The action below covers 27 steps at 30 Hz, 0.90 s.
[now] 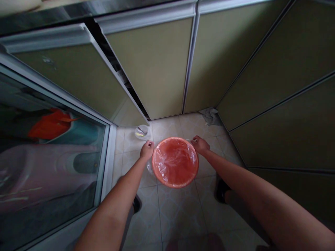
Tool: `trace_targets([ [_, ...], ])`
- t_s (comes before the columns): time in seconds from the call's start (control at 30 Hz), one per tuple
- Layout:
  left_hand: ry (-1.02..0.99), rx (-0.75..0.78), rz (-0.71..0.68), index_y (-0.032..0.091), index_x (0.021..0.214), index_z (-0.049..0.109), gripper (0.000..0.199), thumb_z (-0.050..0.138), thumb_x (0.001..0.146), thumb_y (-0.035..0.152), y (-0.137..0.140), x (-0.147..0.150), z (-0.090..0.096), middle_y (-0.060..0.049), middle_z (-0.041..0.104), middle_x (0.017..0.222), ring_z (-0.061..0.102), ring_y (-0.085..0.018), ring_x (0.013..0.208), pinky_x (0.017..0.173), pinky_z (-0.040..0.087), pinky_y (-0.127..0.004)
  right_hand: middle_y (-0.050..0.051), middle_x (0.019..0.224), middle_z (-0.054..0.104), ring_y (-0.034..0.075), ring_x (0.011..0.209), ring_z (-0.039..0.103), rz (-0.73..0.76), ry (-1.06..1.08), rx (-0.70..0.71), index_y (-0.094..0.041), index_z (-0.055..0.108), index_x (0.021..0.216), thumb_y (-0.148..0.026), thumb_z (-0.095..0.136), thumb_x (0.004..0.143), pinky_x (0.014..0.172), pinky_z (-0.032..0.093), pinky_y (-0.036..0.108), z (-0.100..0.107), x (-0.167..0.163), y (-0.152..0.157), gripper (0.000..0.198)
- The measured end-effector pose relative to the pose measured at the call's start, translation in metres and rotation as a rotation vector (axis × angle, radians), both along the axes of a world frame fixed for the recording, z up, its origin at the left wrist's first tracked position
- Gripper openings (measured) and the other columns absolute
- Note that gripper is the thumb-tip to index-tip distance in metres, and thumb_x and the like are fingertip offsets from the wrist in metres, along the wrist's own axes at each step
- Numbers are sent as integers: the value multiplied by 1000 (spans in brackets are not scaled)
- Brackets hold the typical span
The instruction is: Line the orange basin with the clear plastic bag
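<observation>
An orange-red round bin point(175, 183) stands on the tiled floor between my feet. A clear plastic bag point(175, 157) lines its inside and folds out over the rim. At the bin's upper left, my left hand point(147, 150) is closed on the edge of the bag. Across from it, my right hand point(200, 144) pinches the bag's edge at the upper right, slightly away from the rim. Some loose film hangs outside the bin on the left, below my left hand.
A small clear tub point(142, 132) with a thin utensil in it sits on the floor near the cabinet point(151, 69). A grey cloth point(211, 115) lies in the corner. On the left is a glass door point(52, 167); cabinet panels rise on the right.
</observation>
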State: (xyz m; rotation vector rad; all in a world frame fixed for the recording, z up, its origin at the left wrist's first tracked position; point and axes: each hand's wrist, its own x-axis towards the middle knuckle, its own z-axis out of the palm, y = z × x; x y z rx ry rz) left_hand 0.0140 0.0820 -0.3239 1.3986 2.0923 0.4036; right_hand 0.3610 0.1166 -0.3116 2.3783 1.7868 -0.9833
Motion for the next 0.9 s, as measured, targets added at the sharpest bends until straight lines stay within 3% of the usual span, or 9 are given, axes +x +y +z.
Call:
trace_targets([
  [0.07,164,164,-73,22,121,69,31,47,104,36,-17,7,22,-13,69,127,62,-28,122,106,47,-40,15,133,70,27,115,67,4,-30,168,-20,62,141,-37,52,103,90,51,33,16,0,-9,43],
  [0.17,240,251,-553,24,122,71,32,46,105,36,-51,23,56,-13,65,134,55,-30,130,119,37,-47,19,142,63,30,129,57,286,-32,397,-15,63,141,-27,48,102,109,44,38,49,-1,-32,43],
  [0.27,153,161,-1045,26,116,75,34,54,103,50,-87,36,73,-12,69,127,56,-31,129,122,32,-49,18,141,65,33,136,50,867,91,338,-17,72,129,-29,55,99,122,32,47,75,-1,-64,36],
  [0.33,153,95,-1187,25,112,77,43,64,95,62,-106,37,73,-14,72,117,60,-33,124,122,32,-52,16,131,71,32,136,51,1145,140,229,-17,77,118,-32,62,96,127,23,50,81,4,-83,30],
  [0.37,170,59,-1215,25,110,78,45,68,91,64,-113,36,71,-14,73,113,63,-34,120,120,34,-52,15,124,73,31,133,54,1209,140,187,-17,79,113,-32,64,95,129,20,51,81,7,-90,28],
  [0.53,313,-36,-1240,21,109,79,42,70,92,59,-127,27,61,-15,76,113,68,-32,115,112,41,-46,17,112,77,29,124,62,1232,-5,177,-13,81,109,-36,63,99,129,18,52,77,16,-105,32],
  [0.67,406,-47,-1258,18,120,77,66,65,88,74,-127,35,63,-16,74,123,65,-35,122,117,37,-50,20,104,79,33,116,67,1244,-170,148,-10,83,107,-42,55,103,129,16,56,84,-3,-108,42],
  [0.8,438,14,-1255,18,122,77,81,60,82,86,-121,43,61,-18,71,132,58,-38,134,124,28,-54,22,114,78,34,120,67,1179,-114,173,-10,81,112,-36,52,104,124,30,51,78,-36,-107,40],
  [0.9,435,-4,-1270,17,117,79,79,56,85,86,-115,44,55,-18,74,123,63,-36,126,121,30,-53,21,126,76,34,123,68,1049,-69,10,-13,77,128,-32,54,101,112,47,44,54,-67,-99,40],
])
